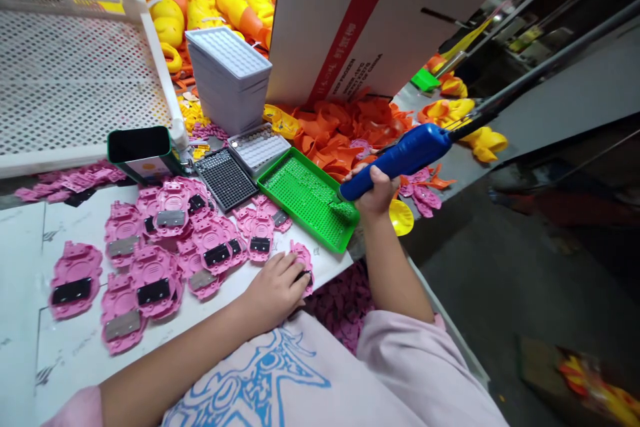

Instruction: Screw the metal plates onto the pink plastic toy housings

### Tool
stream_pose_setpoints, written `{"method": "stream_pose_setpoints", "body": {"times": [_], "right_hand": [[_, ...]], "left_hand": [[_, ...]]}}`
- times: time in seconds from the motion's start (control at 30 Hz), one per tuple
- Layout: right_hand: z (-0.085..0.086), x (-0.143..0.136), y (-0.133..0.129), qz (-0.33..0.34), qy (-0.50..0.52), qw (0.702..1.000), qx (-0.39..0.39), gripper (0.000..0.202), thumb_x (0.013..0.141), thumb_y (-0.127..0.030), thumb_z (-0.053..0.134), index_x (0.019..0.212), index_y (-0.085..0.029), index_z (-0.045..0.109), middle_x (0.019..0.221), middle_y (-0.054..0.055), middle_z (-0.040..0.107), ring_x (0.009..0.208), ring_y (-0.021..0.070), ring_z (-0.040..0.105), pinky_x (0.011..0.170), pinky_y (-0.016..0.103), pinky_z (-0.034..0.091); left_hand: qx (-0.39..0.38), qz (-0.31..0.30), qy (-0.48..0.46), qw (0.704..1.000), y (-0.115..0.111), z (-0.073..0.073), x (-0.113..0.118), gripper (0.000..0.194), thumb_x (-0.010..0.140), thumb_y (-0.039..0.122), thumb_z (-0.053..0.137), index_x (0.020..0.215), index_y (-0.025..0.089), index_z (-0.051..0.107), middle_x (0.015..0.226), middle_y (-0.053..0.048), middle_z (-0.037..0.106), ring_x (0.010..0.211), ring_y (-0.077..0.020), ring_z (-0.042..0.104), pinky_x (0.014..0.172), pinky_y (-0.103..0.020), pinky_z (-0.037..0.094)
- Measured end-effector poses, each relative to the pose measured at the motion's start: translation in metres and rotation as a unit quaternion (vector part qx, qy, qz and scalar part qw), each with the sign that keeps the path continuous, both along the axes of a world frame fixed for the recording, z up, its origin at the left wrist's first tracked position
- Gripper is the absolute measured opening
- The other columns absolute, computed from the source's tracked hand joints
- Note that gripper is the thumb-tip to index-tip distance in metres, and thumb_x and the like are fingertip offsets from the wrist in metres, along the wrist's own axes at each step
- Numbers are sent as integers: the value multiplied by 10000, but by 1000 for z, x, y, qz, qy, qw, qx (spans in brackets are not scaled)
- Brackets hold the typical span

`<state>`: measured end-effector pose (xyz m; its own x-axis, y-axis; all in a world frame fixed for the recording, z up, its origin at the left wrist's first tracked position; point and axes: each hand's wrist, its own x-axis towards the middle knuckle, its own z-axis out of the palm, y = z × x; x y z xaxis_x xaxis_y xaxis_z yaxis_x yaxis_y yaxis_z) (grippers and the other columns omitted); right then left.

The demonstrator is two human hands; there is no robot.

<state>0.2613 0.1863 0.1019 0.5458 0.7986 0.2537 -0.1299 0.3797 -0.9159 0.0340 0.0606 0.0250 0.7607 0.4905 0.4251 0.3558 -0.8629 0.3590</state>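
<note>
In my right hand (376, 195) is a blue electric screwdriver (400, 157), its fingers wrapped round the body. The screwdriver's tip points down into a green perforated tray (277, 181), at a heap of small screws (345, 209) in the near right corner. My left hand (280, 283) lies at the table's front edge, fingers curled over a pink plastic housing part (303, 260) and holding it down. A dark plate on that part is partly covered by the fingers. Left of this hand lie several similar pink parts (157, 280) with black or silver plates.
Behind the green tray stand a black grid tray (226, 179), a white tray (257, 150) and a stack of pale trays (230, 90). A dark open container (143, 153), a white perforated crate (75, 73), orange pieces (345, 130) and a large carton (360, 27) surround them.
</note>
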Motion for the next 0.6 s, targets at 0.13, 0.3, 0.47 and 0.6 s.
{"method": "stream_pose_setpoints", "body": {"times": [0.13,0.3,0.47,0.6], "right_hand": [[3,-1,-1,16,-2,1000,-6,273,591,-393,674,730,-206,532,512,-47,601,393,126,575,415,260,488],[3,-1,-1,26,-6,1000,-7,276,588,-396,679,720,-208,527,514,-50,603,403,128,582,418,259,486],[0,2,2,12,-2,1000,-5,268,606,-413,656,630,-203,490,510,-42,593,390,118,568,402,252,474],[-1,4,1,11,12,1000,-5,242,602,-403,630,634,-209,489,508,-46,600,394,118,568,398,247,468]], "left_hand": [[4,8,-9,1000,-1,0,0,257,870,281,638,1084,139,641,1100,-133,676,1102,-312,597,953,-481,455],[-6,8,-2,1000,0,0,0,247,862,269,643,1073,140,637,1073,-116,686,1092,-311,600,947,-480,449],[-20,6,10,1000,0,0,0,267,854,278,657,1088,152,628,1068,-110,683,1115,-308,589,958,-484,432],[-26,3,12,1000,-1,0,0,277,850,278,662,1094,152,627,1049,-109,681,1113,-306,589,958,-476,425]]}}
